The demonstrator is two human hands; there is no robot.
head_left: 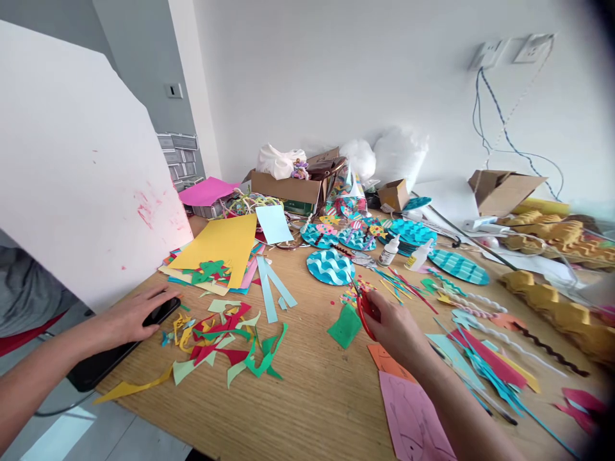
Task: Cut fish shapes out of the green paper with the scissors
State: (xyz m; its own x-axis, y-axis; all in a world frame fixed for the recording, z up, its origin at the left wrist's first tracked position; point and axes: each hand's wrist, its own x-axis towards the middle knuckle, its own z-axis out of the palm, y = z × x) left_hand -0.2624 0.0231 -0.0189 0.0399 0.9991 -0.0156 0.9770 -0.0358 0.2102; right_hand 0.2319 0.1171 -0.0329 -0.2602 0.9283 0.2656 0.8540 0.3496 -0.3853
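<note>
Red-handled scissors (366,314) are in my right hand (391,323), right of the table's middle, blades pointing away by a blue wave-patterned disc (331,267). Just left of the scissors lies a green paper piece (344,326). Under my right forearm are an orange sheet (390,363) and a pink sheet (413,416) with drawn lines. My left hand (137,314) rests at the table's left edge on a black phone (162,311), fingers spread. Between the hands lie red, green and yellow paper scraps (228,339).
Coloured sheets (216,246) and pale blue strips (269,294) lie at the back left. Two glue bottles (389,250), more blue discs (459,266) and a cardboard box (288,187) stand or lie behind. Pipe cleaners, strips and egg cartons (552,307) cover the right.
</note>
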